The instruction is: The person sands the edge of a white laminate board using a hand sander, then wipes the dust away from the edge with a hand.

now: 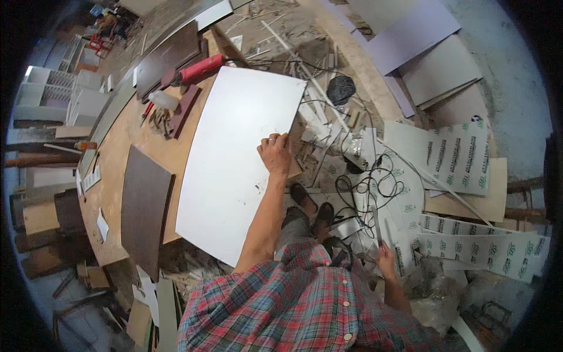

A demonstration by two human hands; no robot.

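A large white panel (234, 141) lies on the wooden worktable in front of me, with small dark crumbs on its surface. At its right edge rests my left hand (274, 154), its fingers bent and closed on the board's border; the thumb's underside is hidden. My right hand (386, 262) hangs low at my right side, away from the panel. It is closed around the end of a long, narrow, flat metal tool, file-like in shape (377, 226), which points away from me.
A red power tool (202, 69) sits beyond the panel, near a glove (159, 120) and a plastic bottle (164, 100). A dark brown board (143, 205) lies left on the worktable (105, 234). Looped black cable (366, 188), offcuts and printed sheets (460, 155) cover the floor at right.
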